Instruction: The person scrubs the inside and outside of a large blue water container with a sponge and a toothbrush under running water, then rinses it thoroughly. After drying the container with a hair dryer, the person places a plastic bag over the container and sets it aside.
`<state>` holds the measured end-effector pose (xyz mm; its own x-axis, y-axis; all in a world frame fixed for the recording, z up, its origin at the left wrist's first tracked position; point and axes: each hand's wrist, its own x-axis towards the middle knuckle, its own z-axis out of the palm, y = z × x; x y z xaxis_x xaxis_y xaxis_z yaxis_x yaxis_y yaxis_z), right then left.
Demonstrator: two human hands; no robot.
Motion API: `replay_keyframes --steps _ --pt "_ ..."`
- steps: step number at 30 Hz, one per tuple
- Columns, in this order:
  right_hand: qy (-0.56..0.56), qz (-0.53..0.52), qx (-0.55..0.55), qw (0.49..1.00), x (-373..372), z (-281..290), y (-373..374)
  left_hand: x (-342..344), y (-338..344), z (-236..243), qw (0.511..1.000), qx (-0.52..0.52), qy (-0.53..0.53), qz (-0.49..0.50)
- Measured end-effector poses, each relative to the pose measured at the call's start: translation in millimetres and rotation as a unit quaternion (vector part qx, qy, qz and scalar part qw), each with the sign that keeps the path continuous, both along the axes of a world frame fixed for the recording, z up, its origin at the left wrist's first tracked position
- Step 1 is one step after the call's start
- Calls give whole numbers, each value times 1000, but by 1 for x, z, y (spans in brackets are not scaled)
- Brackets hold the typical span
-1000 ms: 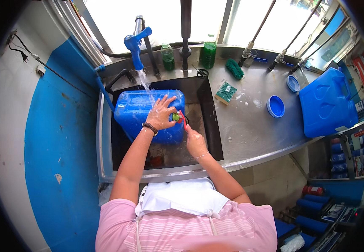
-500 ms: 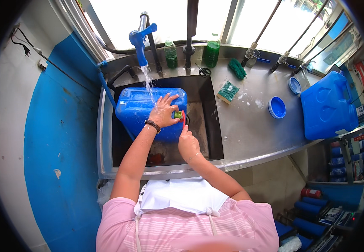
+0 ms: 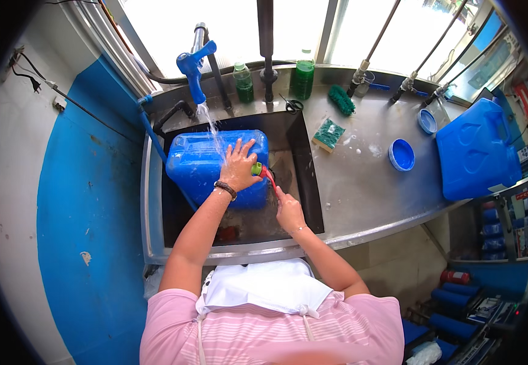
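Note:
A blue plastic jug (image 3: 192,159) lies on its side in the dark sink basin (image 3: 303,201). My left hand (image 3: 237,170) is spread on the jug, fingers apart, with its thumb beside a small green fitting (image 3: 256,168) at the jug's right end. My right hand (image 3: 290,213) grips a slim red brush-like tool (image 3: 272,179), whose head end meets the fitting; its bristles cannot be made out. Water runs from the blue tap (image 3: 194,79) onto the jug and past my left fingers.
On the steel counter are a green-and-yellow sponge (image 3: 329,135), a green scrubber (image 3: 342,100), scissors (image 3: 293,105), blue lids (image 3: 402,156) and a second blue jug (image 3: 477,152). Two bottles of green liquid (image 3: 304,79) stand behind the basin. A blue wall (image 3: 87,219) borders the left.
My right hand has moved slightly right and down, and the red tool has gone from nearly upright to slanting. My left hand stays on the jug. Water keeps running.

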<state>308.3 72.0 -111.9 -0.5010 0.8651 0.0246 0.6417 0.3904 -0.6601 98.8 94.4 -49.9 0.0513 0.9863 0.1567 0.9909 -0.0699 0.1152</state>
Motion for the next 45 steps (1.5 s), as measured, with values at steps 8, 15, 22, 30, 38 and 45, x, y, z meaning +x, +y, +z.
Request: replay_keyframes --steps 8,15,22,30,38,45 --pt "81 1 62 995 2 -2 12 7 2 -3 999 22 -6 26" --pt "69 16 41 997 -2 0 12 3 3 -3 999 6 -28 32" --pt "48 1 91 995 4 3 6 -7 10 11 997 -62 -40 13" --pt "1 40 191 981 30 4 26 -12 14 15 995 -89 -47 -3" --pt "71 17 171 983 12 1 15 -12 13 9 996 -75 -43 -12" --pt "6 -1 97 995 32 -3 13 -11 8 12 997 -56 -58 -19"
